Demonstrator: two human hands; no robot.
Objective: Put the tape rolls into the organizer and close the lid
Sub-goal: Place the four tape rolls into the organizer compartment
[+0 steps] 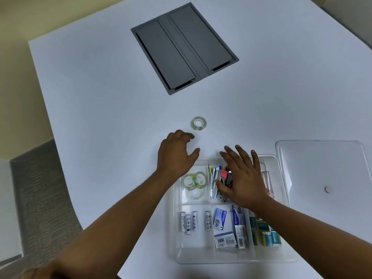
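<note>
One clear tape roll (198, 123) lies flat on the white table, just beyond my left hand (177, 153). That hand hovers open with fingers apart, a little short of the roll. A clear plastic organizer (237, 260) stands open near the table's front edge. Three clear tape rolls (194, 183) rest in its back-left compartment. My right hand (242, 177) is spread open, palm down, over the organizer's back-middle compartment of staplers and clips. The clear lid (322, 168) lies flat on the table to the right of the organizer.
A grey cable hatch (184, 48) is set into the table at the back. Batteries (193, 221), staple boxes (229, 226) and teal packets (265, 232) fill the organizer's front compartments. The table's left edge (54, 137) drops to a grey carpet.
</note>
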